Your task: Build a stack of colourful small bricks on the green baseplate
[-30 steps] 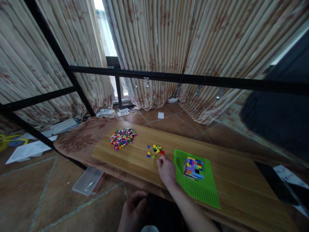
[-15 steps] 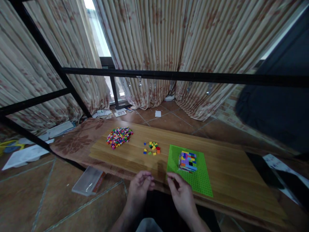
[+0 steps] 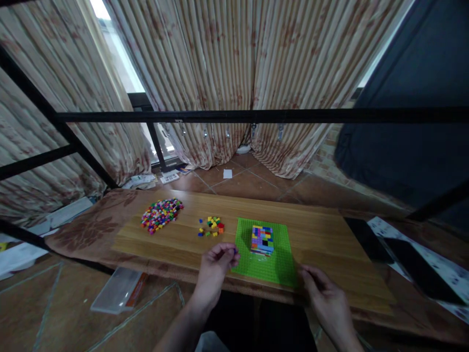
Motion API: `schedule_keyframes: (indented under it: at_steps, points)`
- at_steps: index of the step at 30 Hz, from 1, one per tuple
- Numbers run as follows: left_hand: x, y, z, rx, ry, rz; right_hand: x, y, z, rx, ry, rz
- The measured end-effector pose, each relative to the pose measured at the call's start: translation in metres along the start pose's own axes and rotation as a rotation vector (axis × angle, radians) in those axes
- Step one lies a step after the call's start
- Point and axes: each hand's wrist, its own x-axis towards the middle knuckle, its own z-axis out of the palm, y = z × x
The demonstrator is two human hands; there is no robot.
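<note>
Left hand [image 3: 215,268] has moved forward, mostly hiding a bluish brick [image 3: 235,251].

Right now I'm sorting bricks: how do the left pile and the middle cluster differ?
The left pile is far larger than the middle cluster. The pile is dense; the cluster has gaps. Pink shows in the pile, not the cluster. Both are multicoloured, on the wooden board.

Up comes the left hand [image 3: 214,271] to the green plate's [image 3: 274,271] left side, a brick [image 3: 235,251], probably blue, now showing in its pinch! The right hand [image 3: 326,293] has swung across to the near right corner.
</note>
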Motion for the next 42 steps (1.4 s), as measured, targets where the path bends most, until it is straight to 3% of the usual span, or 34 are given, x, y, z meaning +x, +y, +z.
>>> schedule_keyframes:
  at_steps: [7,15,23,27,34,42]
  points:
    - [0.046,-0.019,0.013,0.198,-0.016,0.243,0.044,0.028,0.003,-0.172,0.045,-0.130]
    - [0.078,-0.036,0.036,0.221,-0.055,0.251,0.044,0.049,0.021,-0.380,0.084,-0.309]
    - [0.084,-0.039,0.034,0.247,-0.006,0.209,0.043,0.048,0.022,-0.418,0.093,-0.342]
    - [0.083,-0.038,0.035,0.273,-0.041,0.221,0.042,0.046,0.022,-0.449,0.091,-0.353]
    - [0.077,-0.046,0.035,0.427,-0.121,0.372,0.042,0.044,0.022,-0.418,0.108,-0.368]
    - [0.073,-0.047,0.036,0.553,-0.090,0.502,0.042,0.042,0.022,-0.451,0.092,-0.341]
